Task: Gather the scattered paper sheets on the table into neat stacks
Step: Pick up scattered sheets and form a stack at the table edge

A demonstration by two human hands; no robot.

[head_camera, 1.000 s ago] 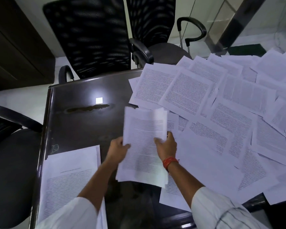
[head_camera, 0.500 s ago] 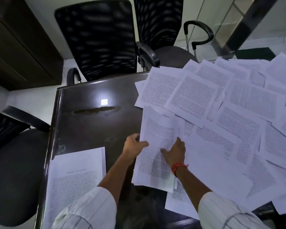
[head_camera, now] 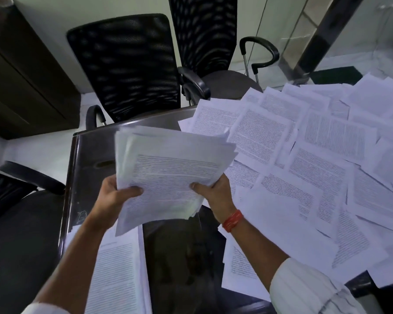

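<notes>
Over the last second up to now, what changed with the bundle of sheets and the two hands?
The bundle of sheets, laid flat on the table half a second ago, is lifted again, held by the left hand and right hand at its sides. The finished stack and scattered sheets stayed put.

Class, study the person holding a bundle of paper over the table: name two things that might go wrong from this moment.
1. The bundle is uneven, with corners fanned out at its far edge; gripped only at its near edge by the left hand and right hand, sheets may slip out.
2. The scattered sheets overlap; some overhang the table edge and might slide off if brushed.
</notes>
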